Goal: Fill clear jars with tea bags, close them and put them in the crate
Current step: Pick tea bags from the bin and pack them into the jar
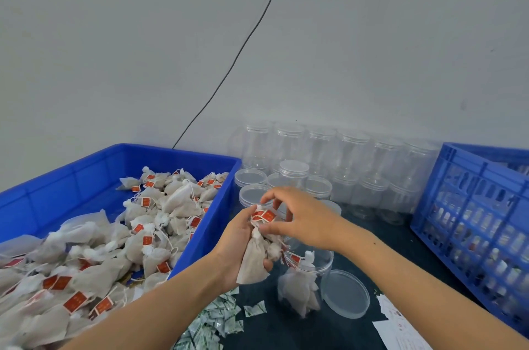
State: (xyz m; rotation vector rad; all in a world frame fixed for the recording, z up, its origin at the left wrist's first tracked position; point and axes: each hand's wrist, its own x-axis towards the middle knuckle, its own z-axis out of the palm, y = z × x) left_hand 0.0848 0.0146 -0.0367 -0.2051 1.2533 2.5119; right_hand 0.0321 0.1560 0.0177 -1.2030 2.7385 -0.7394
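Observation:
A clear open jar (303,286) stands on the dark table, partly filled with white tea bags. Its clear lid (345,294) lies flat just to its right. Above the jar's mouth my left hand (243,246) grips a bunch of tea bags (254,261) with red tags. My right hand (297,215) pinches the bunch's top near the tags. A blue tub (200,157) on the left holds several loose tea bags (114,249). The blue slatted crate (469,218) stands at the right with filled jars inside.
Rows of closed empty clear jars (343,160) stand along the grey wall behind my hands. Small green-and-white sachets (211,321) lie scattered at the near table edge. White paper slips (398,324) sit at the lower right. A black cable (229,69) runs down the wall.

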